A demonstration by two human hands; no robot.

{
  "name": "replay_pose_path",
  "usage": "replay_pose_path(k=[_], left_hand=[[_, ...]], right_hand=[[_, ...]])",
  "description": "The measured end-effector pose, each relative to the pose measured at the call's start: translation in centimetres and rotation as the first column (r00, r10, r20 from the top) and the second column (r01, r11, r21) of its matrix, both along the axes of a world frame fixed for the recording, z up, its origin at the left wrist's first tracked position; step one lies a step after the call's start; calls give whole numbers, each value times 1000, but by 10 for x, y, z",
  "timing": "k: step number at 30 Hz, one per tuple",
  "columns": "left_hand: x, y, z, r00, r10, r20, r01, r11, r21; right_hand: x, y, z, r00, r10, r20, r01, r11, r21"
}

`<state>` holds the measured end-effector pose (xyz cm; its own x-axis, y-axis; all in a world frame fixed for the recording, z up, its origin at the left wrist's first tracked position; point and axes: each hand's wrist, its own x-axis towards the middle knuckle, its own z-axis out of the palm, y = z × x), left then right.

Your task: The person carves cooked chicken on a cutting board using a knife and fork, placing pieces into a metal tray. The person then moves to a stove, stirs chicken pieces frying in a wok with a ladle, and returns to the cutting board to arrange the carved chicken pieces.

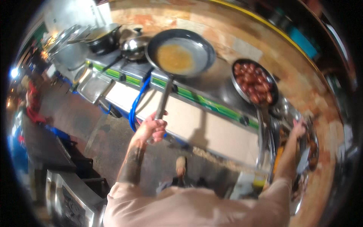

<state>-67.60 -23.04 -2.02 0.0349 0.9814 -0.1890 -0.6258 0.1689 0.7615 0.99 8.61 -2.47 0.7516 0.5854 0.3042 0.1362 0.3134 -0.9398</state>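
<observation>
My left hand is closed around the long metal handle of a large frying pan, which is tilted over the gas stove and has yellowish-brown liquid in it. On the right, my right hand reaches in among metal containers beside the stove; blur hides its fingers and whether they hold anything. Between the two hands, a smaller pan full of glossy reddish-brown pieces, perhaps small sausages, sits at the stove's right end, its handle pointing towards me.
A lidded shiny pot, a black pot and a large grey metal pot stand on the left. Below them is a square metal tray. A blue hose hangs over the front edge. A metal-framed appliance stands at lower left.
</observation>
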Motion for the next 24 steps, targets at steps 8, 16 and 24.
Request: replay_pose_path(k=[8, 16, 24], left_hand=[[-20, 68, -30, 944, -154, 290, 160, 987, 3], [-37, 104, -30, 946, -187, 266, 172, 982, 81], [22, -18, -137, 889, 418, -188, -422, 906, 18]], right_hand=[[20, 20, -25, 75, 185, 980, 685, 704, -186], [-211, -82, -79, 495, 278, 823, -201, 959, -203], [-344, -146, -94, 261, 646, 718, -696, 641, -324]])
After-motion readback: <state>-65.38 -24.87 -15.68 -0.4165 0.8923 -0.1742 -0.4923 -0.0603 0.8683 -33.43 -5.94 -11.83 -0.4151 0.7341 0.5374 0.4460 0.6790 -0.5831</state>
